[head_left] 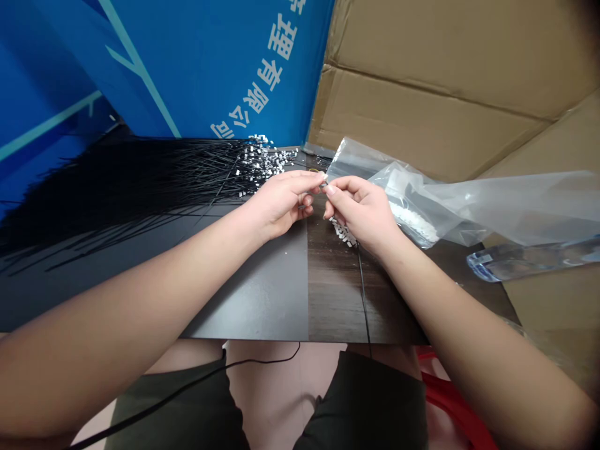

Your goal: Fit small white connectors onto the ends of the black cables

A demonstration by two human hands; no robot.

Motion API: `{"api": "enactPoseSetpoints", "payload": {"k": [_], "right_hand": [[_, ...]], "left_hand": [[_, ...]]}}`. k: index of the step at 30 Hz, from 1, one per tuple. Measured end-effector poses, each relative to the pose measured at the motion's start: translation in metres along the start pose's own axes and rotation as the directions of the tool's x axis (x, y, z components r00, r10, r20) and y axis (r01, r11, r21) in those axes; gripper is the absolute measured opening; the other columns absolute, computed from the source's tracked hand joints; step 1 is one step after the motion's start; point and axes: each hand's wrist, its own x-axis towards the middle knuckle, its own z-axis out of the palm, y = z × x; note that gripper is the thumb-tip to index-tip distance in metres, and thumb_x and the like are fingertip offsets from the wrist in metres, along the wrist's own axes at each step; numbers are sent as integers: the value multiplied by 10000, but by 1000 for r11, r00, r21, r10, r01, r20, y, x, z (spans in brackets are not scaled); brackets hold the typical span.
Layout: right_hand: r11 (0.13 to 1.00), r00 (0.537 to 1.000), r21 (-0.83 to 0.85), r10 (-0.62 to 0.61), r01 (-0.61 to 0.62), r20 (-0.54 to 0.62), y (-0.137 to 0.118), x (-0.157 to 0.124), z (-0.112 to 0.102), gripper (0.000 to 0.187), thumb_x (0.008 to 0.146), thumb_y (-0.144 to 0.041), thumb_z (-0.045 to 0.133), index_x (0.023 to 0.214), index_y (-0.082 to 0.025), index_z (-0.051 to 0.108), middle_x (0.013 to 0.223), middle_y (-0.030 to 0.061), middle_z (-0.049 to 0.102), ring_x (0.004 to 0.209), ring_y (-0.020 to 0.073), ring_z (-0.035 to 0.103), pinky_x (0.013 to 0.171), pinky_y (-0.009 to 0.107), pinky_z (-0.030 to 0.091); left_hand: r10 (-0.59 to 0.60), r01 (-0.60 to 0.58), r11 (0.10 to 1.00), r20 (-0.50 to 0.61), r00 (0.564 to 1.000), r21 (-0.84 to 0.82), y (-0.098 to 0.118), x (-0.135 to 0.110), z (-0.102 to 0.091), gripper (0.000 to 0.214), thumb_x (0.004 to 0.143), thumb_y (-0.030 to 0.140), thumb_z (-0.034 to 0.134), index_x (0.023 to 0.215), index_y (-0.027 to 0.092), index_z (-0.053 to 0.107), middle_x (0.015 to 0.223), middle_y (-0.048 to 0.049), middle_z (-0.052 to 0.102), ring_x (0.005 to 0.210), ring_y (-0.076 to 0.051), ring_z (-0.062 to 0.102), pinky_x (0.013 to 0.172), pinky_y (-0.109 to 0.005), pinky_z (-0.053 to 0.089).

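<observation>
- While our left hand (284, 203) pinches a white piece (324, 177), our right hand (363, 209) grips the black cable (362, 287) just beside it, above the desk (253, 300).
- Nearer our right hand, its long axis runs toward the front edge.

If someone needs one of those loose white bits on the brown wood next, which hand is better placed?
Probably the right hand: the white bits lie right by it, while the left hand is farther off, nearer the black strands. Both hands seem busy pinching, though.
</observation>
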Motion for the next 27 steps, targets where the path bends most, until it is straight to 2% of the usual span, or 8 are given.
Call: {"api": "enactPoseSetpoints", "payload": {"k": [7,12,16,21,27], "right_hand": [[999,1000,34,9,-9,2,-2,-1,1,402,900,-572,826,910,-195,688,637,-8,704,482,78,502,476,229,340],[994,998,96,58,-57,-9,-9,-2,3,311,931,-455,818,862,-191,670,604,-14,685,449,64,463,462,215,331],[983,994,151,109,-106,-11,-12,-2,4,234,945,-361,786,840,-189,667,579,-12,680,418,61,440,436,207,306],[980,991,149,131,-129,1,-10,-1,4,183,956,-317,739,841,-202,656,560,-19,673,401,63,433,427,207,318],[990,994,94,111,-109,-15,-10,-3,5,212,967,-360,735,843,-210,652,552,-26,661,411,69,452,432,208,335]], "left_hand": [[11,-10,1000,-18,1000,17,0,0,-1,198,828,216,853,781,162,669,734,20,601,569,-55,485,571,-227,447],[55,-52,994,-30,998,93,0,-1,0,180,836,226,847,785,174,682,711,22,592,577,-67,487,589,-233,434],[169,-154,961,-45,985,229,-1,-1,2,189,854,234,832,757,176,680,706,15,611,575,-77,465,579,-246,397],[354,-318,862,-19,935,394,-2,-1,2,202,861,296,846,778,182,701,775,-3,678,622,-98,491,621,-270,418],[422,-372,797,2,907,477,-4,-1,1,245,873,360,856,784,191,703,772,-12,684,722,-134,577,725,-289,479]]}}
